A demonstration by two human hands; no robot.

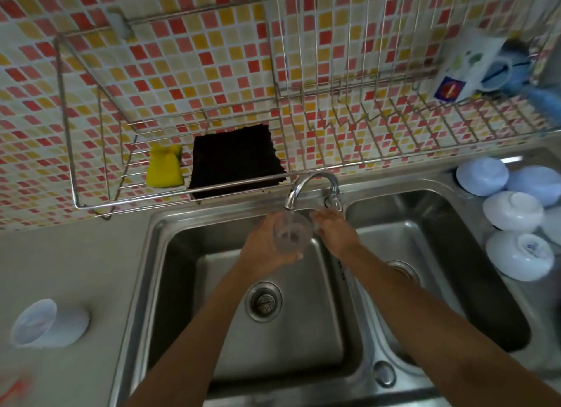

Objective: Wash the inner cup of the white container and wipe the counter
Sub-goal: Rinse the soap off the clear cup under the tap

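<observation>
Inner cup (292, 233) sat mid-frame under the tap (306, 185); your left hand (267, 251) wrapped it (fingers curled), right hand (335, 233) loose beside, holding nothing. Best to turn it slowly.

I'm seeing a yellow sponge (164, 170) beside a black cloth (235, 160) on the wire rack (91, 206), plus upturned white bowls (513, 215) right of the sink.

This is a home kitchen. A stainless double sink (394, 373) is set into a grey worktop (76, 260), with a curved tap (306, 185) at its back edge. Behind the sink the wall carries small red, orange and cream mosaic tiles (182, 51). Above the sink hangs a wire dish rack (349, 109) holding a yellow sponge (164, 171). Right of the sink lie upturned bowls (513, 215).
</observation>
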